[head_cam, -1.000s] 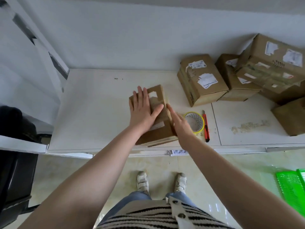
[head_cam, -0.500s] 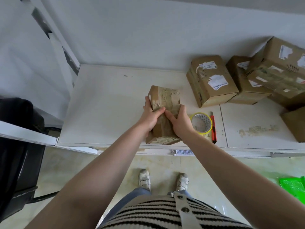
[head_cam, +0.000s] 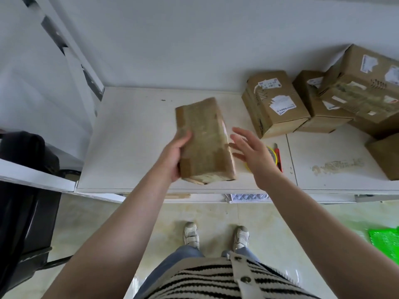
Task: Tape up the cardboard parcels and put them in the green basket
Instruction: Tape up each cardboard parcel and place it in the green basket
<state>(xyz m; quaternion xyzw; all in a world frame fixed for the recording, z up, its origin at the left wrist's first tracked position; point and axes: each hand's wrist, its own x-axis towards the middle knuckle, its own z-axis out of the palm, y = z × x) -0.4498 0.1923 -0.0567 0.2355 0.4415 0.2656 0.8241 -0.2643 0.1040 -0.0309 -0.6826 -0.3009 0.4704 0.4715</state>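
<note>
The left hand (head_cam: 172, 155) grips a worn brown cardboard parcel (head_cam: 204, 141) by its left edge, thumb on top, above the near part of the white table (head_cam: 133, 134). Old tape and scuffed patches cover its long top face. The right hand (head_cam: 252, 152) hovers just right of it, fingers spread, holding nothing. The green basket (head_cam: 386, 242) sits on the floor, near right.

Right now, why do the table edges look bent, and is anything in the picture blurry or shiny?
Head view: the wide-angle lens bows the white table edge and wall lines. The held cardboard parcel and the open right hand look soft, smeared as if by motion; the left hand gripping the parcel is sharper. Light is soft and even, shadows faint. Glare shows only on the glossy floor tiles.
</note>
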